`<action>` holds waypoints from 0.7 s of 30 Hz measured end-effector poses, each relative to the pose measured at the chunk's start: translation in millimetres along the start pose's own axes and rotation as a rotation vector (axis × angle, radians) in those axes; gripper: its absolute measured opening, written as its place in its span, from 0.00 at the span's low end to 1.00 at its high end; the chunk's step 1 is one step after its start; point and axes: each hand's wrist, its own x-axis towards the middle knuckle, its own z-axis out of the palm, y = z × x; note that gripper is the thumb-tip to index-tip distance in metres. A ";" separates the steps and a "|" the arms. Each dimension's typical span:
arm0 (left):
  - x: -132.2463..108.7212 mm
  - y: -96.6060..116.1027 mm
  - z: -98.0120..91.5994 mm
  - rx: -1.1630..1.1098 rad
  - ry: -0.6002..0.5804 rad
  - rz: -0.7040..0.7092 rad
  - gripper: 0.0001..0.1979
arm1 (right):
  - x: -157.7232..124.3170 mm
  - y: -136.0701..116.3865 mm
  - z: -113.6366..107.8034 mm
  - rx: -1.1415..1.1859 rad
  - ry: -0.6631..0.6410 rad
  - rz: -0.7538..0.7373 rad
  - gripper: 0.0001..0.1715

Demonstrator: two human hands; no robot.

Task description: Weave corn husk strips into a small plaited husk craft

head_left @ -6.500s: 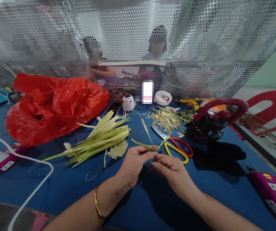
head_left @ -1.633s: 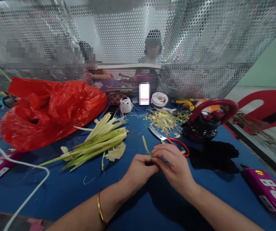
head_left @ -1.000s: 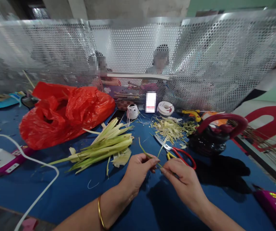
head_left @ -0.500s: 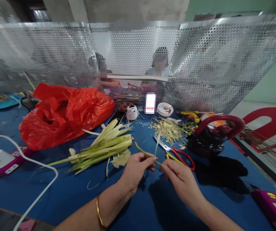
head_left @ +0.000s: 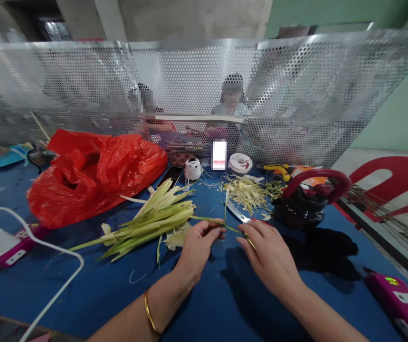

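My left hand (head_left: 198,244) pinches a thin green husk strip (head_left: 207,219) between thumb and fingers; another narrow strip (head_left: 226,204) stands up beside the fingertips. The green strip's other end runs into my right hand (head_left: 260,242), whose fingers are curled with a yellowish curved length showing between thumb and index finger. Scissors (head_left: 238,213) lie just beyond the right hand, blades toward the back left. That hand hides most of their handles. Left of my left hand is a pile of pale green husk leaves (head_left: 154,218). Shredded husk bits (head_left: 246,194) are heaped behind the scissors.
A red plastic bag (head_left: 97,175) fills the back left. White string (head_left: 193,169), a tape roll (head_left: 240,163) and a lit phone (head_left: 219,155) stand near the perforated metal screen (head_left: 196,71). A dark pot (head_left: 299,209) and purple power strip (head_left: 399,299) are right. A white cable (head_left: 71,256) crosses the left.
My right hand has turned more palm-down and opened slightly wider, now covering more of the scissors' handles. The green strip's far end has swung left toward the husk pile. The view has shifted slightly.
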 end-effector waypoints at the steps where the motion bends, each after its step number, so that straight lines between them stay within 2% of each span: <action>1: 1.4 -1.7 -1.0 0.031 -0.016 -0.006 0.12 | 2.1 4.6 -5.5 -0.080 -0.030 0.010 0.13; 4: 5.2 -5.5 -5.8 0.221 -0.102 -0.033 0.13 | -0.4 26.9 -28.1 -0.339 -0.183 0.080 0.08; 7: 4.1 -0.3 -11.9 0.635 -0.178 0.107 0.12 | -22.9 59.0 -51.8 -0.600 -0.252 0.272 0.09; 9: 0.2 8.5 -15.4 1.015 -0.164 0.250 0.11 | -45.7 81.8 -63.0 -0.683 -0.271 0.358 0.08; 11: -4.5 18.1 -17.3 1.246 -0.087 0.329 0.15 | -68.2 101.6 -69.7 -0.707 -0.295 0.389 0.09; 13: -8.3 25.3 -16.8 1.264 -0.078 0.360 0.18 | -85.0 114.7 -74.0 -0.634 -0.307 0.404 0.12; 14: -9.9 27.7 -15.6 1.214 -0.105 0.360 0.17 | -90.3 117.7 -76.2 -0.589 -0.254 0.416 0.12; 17: -16.2 30.8 -7.9 0.966 -0.230 0.335 0.08 | -91.7 109.9 -85.2 -0.255 0.025 0.507 0.08; 18: -19.4 31.2 -4.2 0.886 -0.269 0.343 0.10 | -87.7 101.8 -88.5 -0.094 0.116 0.559 0.10; 19: -23.4 31.4 -0.1 0.821 -0.309 0.370 0.20 | -81.7 91.5 -91.2 0.072 0.173 0.610 0.12; 21: -32.9 31.3 8.9 0.719 -0.387 0.435 0.42 | -65.1 66.3 -92.5 0.448 0.219 0.621 0.11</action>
